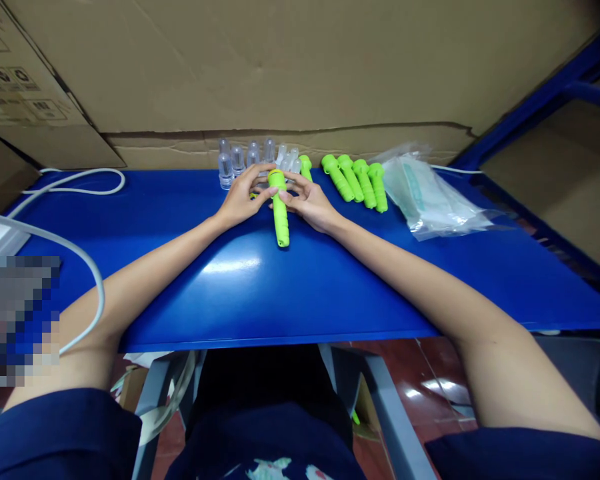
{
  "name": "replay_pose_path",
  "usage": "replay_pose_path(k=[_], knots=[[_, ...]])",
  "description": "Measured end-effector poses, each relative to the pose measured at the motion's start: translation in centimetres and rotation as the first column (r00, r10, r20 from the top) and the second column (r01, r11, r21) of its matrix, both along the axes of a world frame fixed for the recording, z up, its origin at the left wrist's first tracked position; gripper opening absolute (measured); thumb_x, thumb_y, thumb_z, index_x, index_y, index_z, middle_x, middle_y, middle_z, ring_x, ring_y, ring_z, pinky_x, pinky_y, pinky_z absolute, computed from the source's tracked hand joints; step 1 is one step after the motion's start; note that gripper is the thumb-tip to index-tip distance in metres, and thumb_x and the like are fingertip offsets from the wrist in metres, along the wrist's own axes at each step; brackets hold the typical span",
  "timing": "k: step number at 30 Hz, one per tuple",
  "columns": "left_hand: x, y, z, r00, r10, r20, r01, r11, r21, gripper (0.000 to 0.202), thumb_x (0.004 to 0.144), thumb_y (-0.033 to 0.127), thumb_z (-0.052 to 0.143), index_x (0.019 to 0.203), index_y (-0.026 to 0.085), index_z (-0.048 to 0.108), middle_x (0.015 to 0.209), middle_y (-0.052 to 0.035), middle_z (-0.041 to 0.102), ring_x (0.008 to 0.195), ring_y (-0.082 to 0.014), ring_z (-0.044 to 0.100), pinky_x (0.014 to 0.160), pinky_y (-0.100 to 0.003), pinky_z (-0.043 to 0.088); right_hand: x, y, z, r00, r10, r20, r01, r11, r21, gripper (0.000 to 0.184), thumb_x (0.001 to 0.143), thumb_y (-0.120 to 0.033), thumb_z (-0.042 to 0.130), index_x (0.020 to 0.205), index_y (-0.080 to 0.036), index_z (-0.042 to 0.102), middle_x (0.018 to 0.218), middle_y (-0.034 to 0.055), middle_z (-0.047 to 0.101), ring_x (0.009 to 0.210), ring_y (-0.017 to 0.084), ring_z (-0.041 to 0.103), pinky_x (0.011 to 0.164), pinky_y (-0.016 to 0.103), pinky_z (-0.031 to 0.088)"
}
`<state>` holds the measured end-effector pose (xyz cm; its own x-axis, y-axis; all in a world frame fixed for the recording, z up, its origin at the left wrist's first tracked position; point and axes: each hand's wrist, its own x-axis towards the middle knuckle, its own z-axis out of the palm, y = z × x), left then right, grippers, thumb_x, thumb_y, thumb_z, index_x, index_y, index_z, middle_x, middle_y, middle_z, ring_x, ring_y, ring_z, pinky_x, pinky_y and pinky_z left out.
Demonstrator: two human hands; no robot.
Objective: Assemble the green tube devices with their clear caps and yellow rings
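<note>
A lime-green plastic flashlight body [280, 212] lies on the blue table [300, 287], its head pointing away from me. My left hand [243, 193] and my right hand [310, 200] both pinch its head end with curled fingers. Just behind my hands stands a cluster of several clear plastic caps [253, 160]. Another green flashlight body [305, 167] lies beside the caps, partly hidden by my right hand.
A row of several green flashlight bodies [359, 180] lies to the right, next to a clear plastic bag [430, 197]. A white cable [75, 183] loops at the left. Cardboard boxes [280, 67] wall off the back. A blue rack frame [540, 100] rises at right.
</note>
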<state>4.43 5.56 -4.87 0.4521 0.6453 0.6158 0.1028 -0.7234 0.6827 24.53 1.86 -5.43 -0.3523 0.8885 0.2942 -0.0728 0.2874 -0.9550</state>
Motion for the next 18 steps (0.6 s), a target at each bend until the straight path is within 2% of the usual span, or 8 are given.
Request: replay_pose_path(k=[6, 18], knots=[[-0.21, 0.21, -0.2, 0.999, 0.025, -0.038, -0.024, 0.999, 0.021, 0.066, 0.087, 0.07, 0.066, 0.131, 0.02, 0.064, 0.136, -0.0171, 0.063, 0.121, -0.0291, 0.069, 0.101, -0.042, 0.06, -0.37, -0.48, 0.44, 0.999, -0.05, -0.007, 0.05, 0.996, 0.078, 0.089, 0.068, -0.073, 0.082, 0.139, -0.025, 0.058, 0.152, 0.011, 0.055, 0.121, 0.032, 0.068, 0.101, 0.051, 0.062], [-0.05, 0.16, -0.04, 1.0, -0.006, 0.0, 0.006, 1.0, -0.003, 0.06, 0.086, 0.067, 0.07, 0.124, 0.021, 0.064, 0.134, -0.0144, 0.065, 0.126, -0.0288, 0.066, 0.111, -0.044, 0.053, -0.3, -0.57, 0.57, 0.997, -0.053, 0.048, 0.046, 0.989, 0.141, 0.087, 0.073, -0.075, 0.077, 0.144, -0.029, 0.055, 0.151, 0.0085, 0.054, 0.125, 0.034, 0.065, 0.097, 0.052, 0.064]])
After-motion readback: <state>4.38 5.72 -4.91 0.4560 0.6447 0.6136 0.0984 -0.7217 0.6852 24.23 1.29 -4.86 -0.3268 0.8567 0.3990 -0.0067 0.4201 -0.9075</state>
